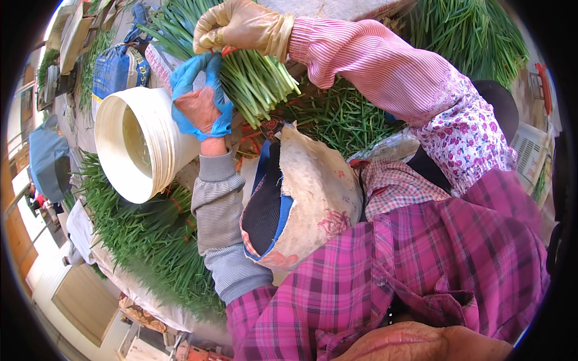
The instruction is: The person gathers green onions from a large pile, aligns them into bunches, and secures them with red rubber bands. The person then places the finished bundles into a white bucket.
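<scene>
A bunch of green chives [258, 85] lies across in front of me at the top of the head view, its pale cut stems towards me and its leaves pointing up left. My left hand [201, 99], in a torn blue glove that bares the back of the hand, grips the bunch from the near side. Around the stalks runs a red tie [229, 50], partly hidden by the hands. My right hand [241, 28], in a cream rubber glove, is curled over the bunch with its fingers closed at the tie; the fingertips are partly hidden.
A white plastic bucket [156, 144] stands tilted in view beside my left wrist. Below it lie chive bunches [149, 243] with red ties. Loose chives [347, 117] lie beyond my lap, with a large heap [469, 40] at upper right. A blue sack [119, 70] stands at upper left.
</scene>
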Tool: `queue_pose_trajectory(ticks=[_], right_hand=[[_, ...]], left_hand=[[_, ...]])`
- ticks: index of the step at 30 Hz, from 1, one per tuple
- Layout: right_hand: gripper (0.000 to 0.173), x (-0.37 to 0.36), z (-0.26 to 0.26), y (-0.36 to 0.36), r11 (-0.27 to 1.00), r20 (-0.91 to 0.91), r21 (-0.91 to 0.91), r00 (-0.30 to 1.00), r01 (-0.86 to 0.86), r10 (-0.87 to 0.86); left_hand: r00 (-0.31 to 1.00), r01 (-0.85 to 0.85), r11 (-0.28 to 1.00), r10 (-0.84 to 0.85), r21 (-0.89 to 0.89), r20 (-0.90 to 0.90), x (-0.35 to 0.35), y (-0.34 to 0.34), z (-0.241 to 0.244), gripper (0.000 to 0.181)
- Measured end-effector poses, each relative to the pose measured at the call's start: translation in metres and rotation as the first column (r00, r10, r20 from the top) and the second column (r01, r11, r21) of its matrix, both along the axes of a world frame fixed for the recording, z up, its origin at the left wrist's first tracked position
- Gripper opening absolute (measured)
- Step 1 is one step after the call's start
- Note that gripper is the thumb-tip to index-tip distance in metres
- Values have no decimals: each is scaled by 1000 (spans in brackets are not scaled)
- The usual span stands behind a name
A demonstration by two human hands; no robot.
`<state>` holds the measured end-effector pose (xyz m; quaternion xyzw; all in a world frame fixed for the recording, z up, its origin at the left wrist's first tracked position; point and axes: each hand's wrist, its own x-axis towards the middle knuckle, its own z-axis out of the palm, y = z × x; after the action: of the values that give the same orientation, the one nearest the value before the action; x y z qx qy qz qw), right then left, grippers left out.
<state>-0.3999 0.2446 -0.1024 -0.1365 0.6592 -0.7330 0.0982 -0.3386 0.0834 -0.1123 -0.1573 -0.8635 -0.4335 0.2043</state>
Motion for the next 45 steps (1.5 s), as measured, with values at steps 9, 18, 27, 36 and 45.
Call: queue_pose_trajectory(ticks=[9,18,27,36,45], right_hand=[[13,1,-13,57,978,-20,72,980,197,-196],[17,76,-43,63,965,424,259,893,40,-151],[11,109,-36,72,955,501,-1,826,297,-256],[9,212,-67,97,293,351,687,657,-665,667],[27,192,-79,118,651,56,753,995,-97,83]], left_hand=[[940,-174,977,127,126,316,30,-11,-7,18],[886,464,854,-452,-236,106,18,18,51,25],[798,501,574,-595,-648,91,-8,41,31,19],[839,537,787,-534,-304,100,0,8,42,27],[833,9,961,-161,278,530,15,-45,14,43]])
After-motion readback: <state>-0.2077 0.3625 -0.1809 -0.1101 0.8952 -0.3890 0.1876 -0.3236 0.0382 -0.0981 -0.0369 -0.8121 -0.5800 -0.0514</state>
